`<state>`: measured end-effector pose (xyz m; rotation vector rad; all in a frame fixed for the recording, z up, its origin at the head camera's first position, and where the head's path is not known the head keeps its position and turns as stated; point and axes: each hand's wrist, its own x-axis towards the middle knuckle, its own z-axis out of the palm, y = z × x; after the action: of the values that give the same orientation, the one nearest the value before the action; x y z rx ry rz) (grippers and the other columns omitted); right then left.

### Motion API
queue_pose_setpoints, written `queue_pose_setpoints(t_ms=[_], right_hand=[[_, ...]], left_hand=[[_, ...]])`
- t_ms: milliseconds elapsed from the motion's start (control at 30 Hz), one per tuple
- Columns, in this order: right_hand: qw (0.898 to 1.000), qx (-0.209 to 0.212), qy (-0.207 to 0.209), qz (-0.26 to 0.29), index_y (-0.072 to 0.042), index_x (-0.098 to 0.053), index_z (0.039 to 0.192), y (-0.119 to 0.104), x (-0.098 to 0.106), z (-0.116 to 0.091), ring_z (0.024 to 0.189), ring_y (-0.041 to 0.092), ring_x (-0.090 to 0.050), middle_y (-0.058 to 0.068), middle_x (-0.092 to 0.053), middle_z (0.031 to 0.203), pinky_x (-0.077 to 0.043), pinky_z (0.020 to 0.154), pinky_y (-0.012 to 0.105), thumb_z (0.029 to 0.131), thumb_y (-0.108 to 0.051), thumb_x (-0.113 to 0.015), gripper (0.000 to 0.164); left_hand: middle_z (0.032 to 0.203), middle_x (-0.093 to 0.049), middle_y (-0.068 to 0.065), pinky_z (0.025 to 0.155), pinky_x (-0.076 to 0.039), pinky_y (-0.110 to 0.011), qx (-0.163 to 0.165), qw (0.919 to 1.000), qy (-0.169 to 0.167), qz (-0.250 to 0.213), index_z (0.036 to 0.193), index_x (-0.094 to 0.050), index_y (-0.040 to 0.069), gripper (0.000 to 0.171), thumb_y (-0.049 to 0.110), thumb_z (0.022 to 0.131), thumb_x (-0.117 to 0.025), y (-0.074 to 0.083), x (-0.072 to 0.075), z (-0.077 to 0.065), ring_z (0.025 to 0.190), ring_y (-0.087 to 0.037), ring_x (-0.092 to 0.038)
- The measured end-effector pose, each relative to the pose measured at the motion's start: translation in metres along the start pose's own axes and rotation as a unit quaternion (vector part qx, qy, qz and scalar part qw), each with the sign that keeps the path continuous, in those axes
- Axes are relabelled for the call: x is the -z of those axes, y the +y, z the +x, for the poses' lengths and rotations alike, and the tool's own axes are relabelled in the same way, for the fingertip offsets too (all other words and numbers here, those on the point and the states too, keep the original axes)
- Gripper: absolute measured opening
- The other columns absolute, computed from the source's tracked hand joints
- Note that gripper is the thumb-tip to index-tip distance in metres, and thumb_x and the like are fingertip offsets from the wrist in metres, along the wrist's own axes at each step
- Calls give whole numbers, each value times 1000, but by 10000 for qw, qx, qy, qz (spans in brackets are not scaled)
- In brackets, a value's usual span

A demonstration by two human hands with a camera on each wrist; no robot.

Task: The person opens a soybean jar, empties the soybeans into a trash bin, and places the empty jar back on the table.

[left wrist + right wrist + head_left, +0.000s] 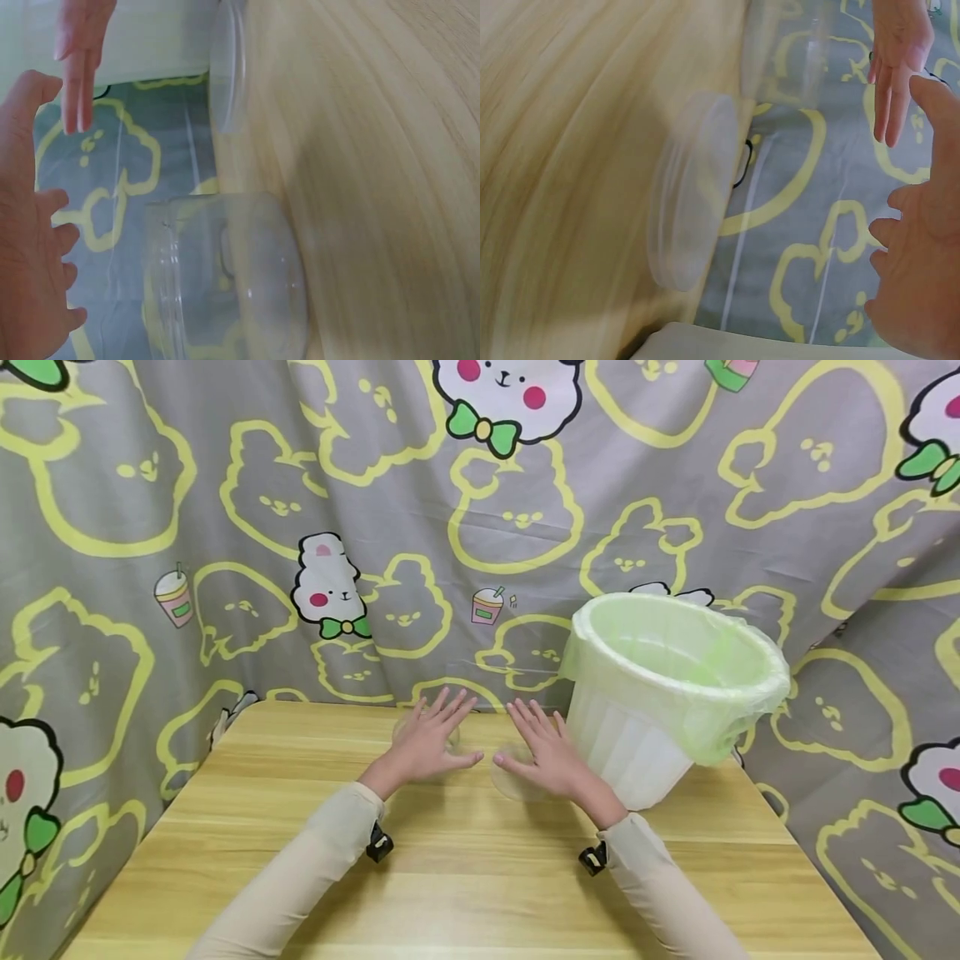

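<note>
My left hand (426,748) hovers palm down over the table with its fingers spread and holds nothing. Below it, a clear plastic jar (232,277) stands upright and open-mouthed, mostly covered by that hand in the head view. My right hand (553,760) is likewise spread in the air, its thumb pointing at the left thumb. Under the right hand lies a round translucent lid (694,191), flat on the wood. The wrist views show a gap between each palm and the thing beneath it.
A white ribbed bin (630,739) with a pale green liner (705,722) folded over its rim stands right of my right hand. The wooden table (465,893) ends at a grey patterned curtain (420,527) behind.
</note>
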<state>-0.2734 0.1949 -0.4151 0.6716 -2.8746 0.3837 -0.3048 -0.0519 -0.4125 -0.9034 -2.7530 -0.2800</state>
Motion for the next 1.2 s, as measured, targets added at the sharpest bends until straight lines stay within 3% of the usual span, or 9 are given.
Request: queue_pose_setpoints(t_ms=[233, 1033, 1133, 1200], right_hand=[[9999, -8, -70, -92, -31, 4, 150, 3, -7, 1, 145, 19, 6, -6, 2, 158, 5, 113, 57, 85, -75, -32, 86], [9997, 55, -218, 4, -32, 6, 149, -5, -8, 0, 145, 17, 6, -7, 2, 157, 9, 114, 55, 86, -74, -32, 85], [9996, 268, 52, 79, -31, 5, 150, -10, -5, -4, 146, 19, 4, -7, 1, 157, 7, 114, 56, 87, -71, -34, 84], [9952, 549, 777, 248, -27, 0, 151, -18, 2, -6, 146, 23, 1, -4, -2, 158, 6, 113, 58, 89, -66, -39, 83]], left_hand=[[157, -2, 5, 115, 0, -55, 147, 9997, -192, -106, 150, -1, 34, 91, 83, 78, -28, 0, -4, -2, 146, -24, 1], [157, -3, 3, 115, -1, -55, 207, 9994, -279, -86, 150, 0, 35, 91, 82, 78, -30, -3, -3, -7, 146, -27, -2], [157, -3, 3, 115, -1, -55, 244, 9992, -289, -144, 150, -1, 35, 90, 80, 79, -34, -4, -3, -8, 146, -26, 0], [158, -2, 2, 115, -1, -56, 299, 9989, -285, -198, 150, -2, 34, 91, 78, 80, -38, -5, -2, -9, 145, -27, 2]])
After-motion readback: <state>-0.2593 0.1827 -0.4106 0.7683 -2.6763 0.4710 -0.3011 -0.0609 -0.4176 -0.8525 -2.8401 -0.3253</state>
